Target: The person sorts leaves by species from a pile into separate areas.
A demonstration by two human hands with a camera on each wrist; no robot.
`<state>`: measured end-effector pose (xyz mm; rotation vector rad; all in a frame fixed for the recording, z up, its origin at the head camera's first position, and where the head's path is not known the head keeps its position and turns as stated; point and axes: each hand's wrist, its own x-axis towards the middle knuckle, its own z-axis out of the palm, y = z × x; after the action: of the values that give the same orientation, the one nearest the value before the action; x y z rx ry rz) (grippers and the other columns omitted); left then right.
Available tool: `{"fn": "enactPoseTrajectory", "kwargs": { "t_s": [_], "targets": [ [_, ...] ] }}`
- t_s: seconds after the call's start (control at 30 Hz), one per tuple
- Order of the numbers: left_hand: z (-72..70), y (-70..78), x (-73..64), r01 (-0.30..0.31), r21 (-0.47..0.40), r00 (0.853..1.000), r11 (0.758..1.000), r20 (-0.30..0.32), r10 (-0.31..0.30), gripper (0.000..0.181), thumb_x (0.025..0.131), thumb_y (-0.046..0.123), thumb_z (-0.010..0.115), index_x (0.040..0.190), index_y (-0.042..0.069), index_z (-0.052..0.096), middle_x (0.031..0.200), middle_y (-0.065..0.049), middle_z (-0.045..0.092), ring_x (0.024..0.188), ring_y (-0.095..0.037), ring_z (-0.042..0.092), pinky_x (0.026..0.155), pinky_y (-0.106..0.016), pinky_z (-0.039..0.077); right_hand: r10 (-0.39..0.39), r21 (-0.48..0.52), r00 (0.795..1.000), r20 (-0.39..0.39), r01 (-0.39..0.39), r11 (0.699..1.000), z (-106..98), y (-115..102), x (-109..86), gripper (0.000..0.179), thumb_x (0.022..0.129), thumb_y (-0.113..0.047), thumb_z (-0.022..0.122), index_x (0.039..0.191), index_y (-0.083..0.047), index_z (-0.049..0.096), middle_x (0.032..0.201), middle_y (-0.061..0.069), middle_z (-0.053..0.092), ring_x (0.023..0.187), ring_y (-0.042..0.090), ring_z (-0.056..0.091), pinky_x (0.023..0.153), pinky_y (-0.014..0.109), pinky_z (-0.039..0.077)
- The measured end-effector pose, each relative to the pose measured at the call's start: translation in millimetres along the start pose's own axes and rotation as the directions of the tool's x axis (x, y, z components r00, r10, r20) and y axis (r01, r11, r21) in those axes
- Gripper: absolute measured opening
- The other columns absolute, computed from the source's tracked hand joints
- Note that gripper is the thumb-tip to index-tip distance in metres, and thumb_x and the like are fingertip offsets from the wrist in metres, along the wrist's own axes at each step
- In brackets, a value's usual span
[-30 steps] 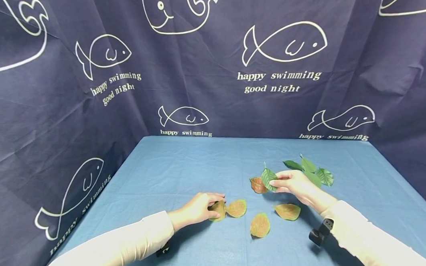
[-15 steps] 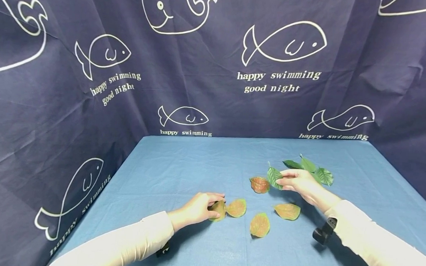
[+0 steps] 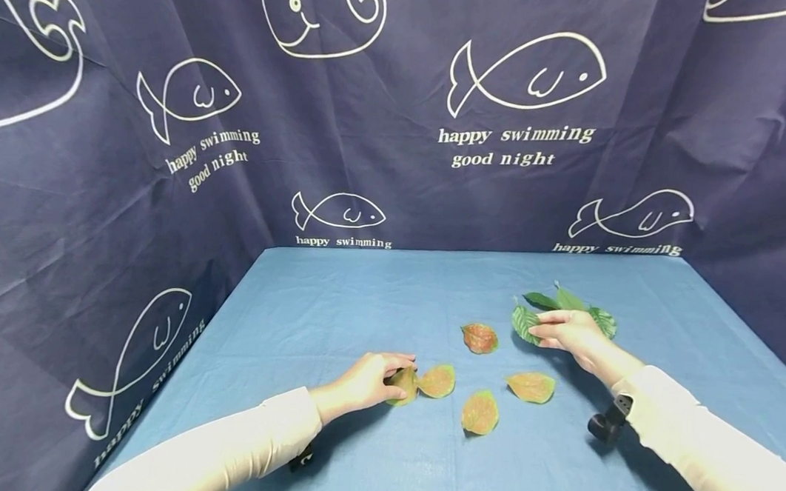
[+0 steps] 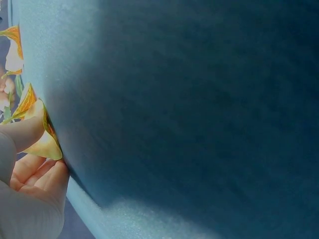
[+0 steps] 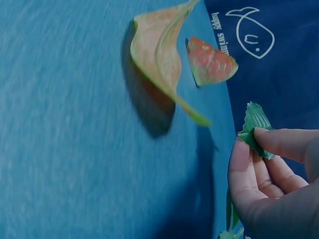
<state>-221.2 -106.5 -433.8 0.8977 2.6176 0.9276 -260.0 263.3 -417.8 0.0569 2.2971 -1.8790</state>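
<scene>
My right hand (image 3: 571, 336) pinches a green leaf (image 3: 524, 324) between thumb and fingertips, close to a cluster of green leaves (image 3: 570, 298) at the back right. In the right wrist view the ridged green leaf (image 5: 255, 122) shows under the thumb. Further left, my left hand (image 3: 359, 386) holds a yellow-brown leaf (image 3: 403, 383) low over the cloth. The left wrist view has the thumb on one face of that curled yellow leaf (image 4: 46, 142) and the fingers behind it. A second yellow leaf (image 3: 437, 380) lies right beside it.
A reddish leaf (image 3: 479, 338) lies left of the right hand. Two yellow-orange leaves, one in the middle front (image 3: 480, 412) and one to its right (image 3: 531, 387), rest on the blue tablecloth (image 3: 337, 294). A dark blue curtain (image 3: 399, 127) printed with fish surrounds the table.
My right hand has moved right with the green leaf, from over the reddish leaf to the green cluster, leaving the reddish leaf uncovered. My left hand has stayed in place.
</scene>
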Motion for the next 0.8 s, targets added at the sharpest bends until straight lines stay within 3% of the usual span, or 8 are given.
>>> {"fn": "enactPoseTrajectory", "kwargs": {
  "t_s": [0.4, 0.8],
  "targets": [
    [-0.9, 2.2, 0.7, 0.006, 0.02, 1.0, 1.0, -0.003, -0.006, 0.046, 0.087, 0.011, 0.072, 0.131, 0.004, 0.061, 0.144, -0.007, 0.052, 0.128, -0.025, 0.054, 0.102, -0.029, 0.05, 0.017, -0.016, 0.999, -0.031, -0.018, 1.0, -18.1, 4.2, 4.4, 0.046, 0.086, 0.0, 0.067, 0.123, 0.022, 0.049, 0.078, -0.013, 0.065, 0.068, 0.001, 0.066, 0.07, 0.019, 0.059],
    [-0.4, 3.1, -0.9, 0.002, 0.034, 1.0, 0.999, -0.006, -0.002, 0.045, 0.087, 0.011, 0.072, 0.13, 0.004, 0.061, 0.143, -0.008, 0.053, 0.127, -0.025, 0.054, 0.101, -0.028, 0.05, 0.066, -0.004, 0.997, -0.044, -0.066, 0.998, -29.8, 10.6, 7.1, 0.046, 0.087, 0.006, 0.064, 0.123, 0.026, 0.045, 0.072, -0.01, 0.067, 0.062, 0.004, 0.067, 0.066, 0.021, 0.06]
  ]
}}
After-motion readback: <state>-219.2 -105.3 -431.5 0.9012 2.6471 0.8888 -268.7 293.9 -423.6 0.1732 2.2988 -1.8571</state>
